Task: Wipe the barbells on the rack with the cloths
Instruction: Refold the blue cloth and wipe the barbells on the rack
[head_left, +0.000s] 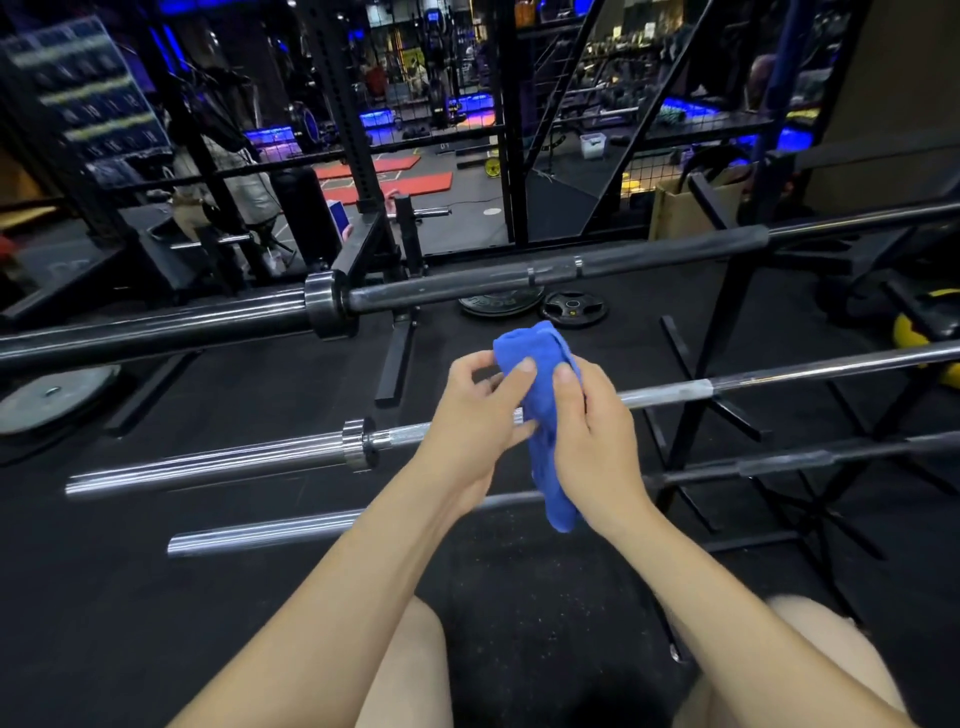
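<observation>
Cloth (540, 415) pinched between left hand (475, 415) and right hand (592, 426).

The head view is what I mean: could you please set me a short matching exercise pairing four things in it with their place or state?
Things:
1. blue cloth
2. black barbell
3. chrome barbell
4. black weight plates

Places or states:
A. lying flat on the floor beyond the bars
B. held between both hands
C. the farthest and highest of the bars
D. crossing just behind the hands

Pairs: 1-B, 2-C, 3-D, 4-A. The left hand and the right hand both hold the cloth, which touches no bar yet.
</observation>
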